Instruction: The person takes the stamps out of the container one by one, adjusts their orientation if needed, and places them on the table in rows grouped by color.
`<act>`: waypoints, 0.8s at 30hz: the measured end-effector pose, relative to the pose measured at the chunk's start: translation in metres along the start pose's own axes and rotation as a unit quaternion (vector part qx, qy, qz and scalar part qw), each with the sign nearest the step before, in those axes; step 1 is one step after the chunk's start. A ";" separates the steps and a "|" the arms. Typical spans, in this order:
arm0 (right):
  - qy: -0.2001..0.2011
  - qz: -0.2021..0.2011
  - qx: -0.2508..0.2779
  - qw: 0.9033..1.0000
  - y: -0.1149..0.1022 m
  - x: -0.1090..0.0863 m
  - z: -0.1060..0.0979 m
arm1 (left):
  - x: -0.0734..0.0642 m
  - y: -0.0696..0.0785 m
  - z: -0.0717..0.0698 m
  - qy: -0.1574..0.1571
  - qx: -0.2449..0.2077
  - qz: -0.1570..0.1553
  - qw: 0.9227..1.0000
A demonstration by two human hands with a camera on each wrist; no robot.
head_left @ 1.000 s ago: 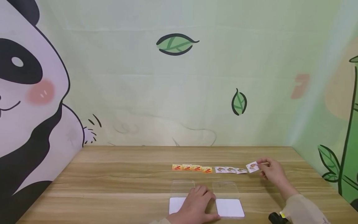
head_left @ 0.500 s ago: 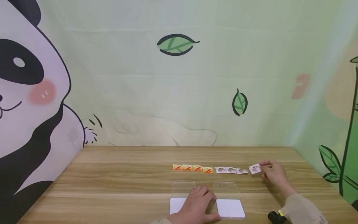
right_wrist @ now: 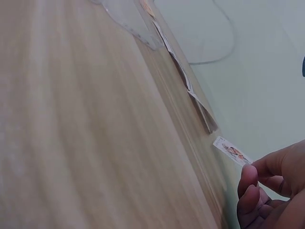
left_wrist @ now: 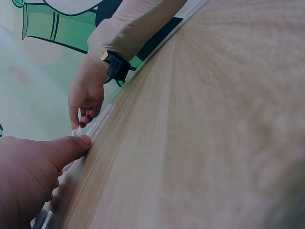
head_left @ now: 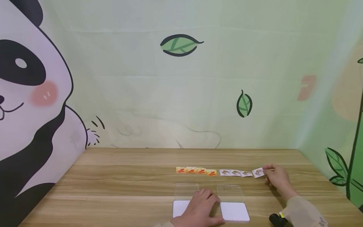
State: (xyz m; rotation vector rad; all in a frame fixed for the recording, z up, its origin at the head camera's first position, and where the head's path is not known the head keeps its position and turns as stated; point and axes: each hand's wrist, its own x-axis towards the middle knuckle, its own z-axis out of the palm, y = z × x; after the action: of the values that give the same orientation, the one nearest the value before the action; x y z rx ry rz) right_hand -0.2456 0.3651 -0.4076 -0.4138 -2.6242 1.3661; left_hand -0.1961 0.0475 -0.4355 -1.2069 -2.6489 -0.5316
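My right hand [head_left: 278, 177] pinches a small white card with a colourful picture [head_left: 258, 172] by its right edge, between thumb and fingertips. In the right wrist view the same card [right_wrist: 232, 150] sticks out from the fingertips, close to the end of the row of white cards [head_left: 235, 172]. My left hand [head_left: 199, 206] rests between two clear plastic cases with white panels, partly covering the left case [head_left: 180, 208]. Its thumb and forefinger lie at the left edge of the right case [head_left: 234, 211]. The left wrist view shows the left thumb [left_wrist: 71, 149] extended.
Several orange-yellow cards [head_left: 196, 170] lie in a row left of the white cards. The wooden table [head_left: 119, 183] ends at a pale backdrop [head_left: 141, 78] with a printed panda and leaves. A black wrist device [head_left: 276, 219] is strapped by the right sleeve.
The right hand, holding the picture card, has shifted slightly toward the near side of the table. The left hand keeps its place. The whole head view has drifted slightly.
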 end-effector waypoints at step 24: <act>-0.002 0.019 -0.036 0.999 0.003 0.005 0.007 | 0.000 -0.003 0.004 0.017 0.016 0.016 1.000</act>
State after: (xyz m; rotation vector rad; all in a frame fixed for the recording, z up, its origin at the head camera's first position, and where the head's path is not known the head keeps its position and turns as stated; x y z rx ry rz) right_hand -0.2517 0.3628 -0.4137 -0.4725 -2.6887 1.2861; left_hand -0.1985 0.0470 -0.4397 -1.2194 -2.5952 -0.4969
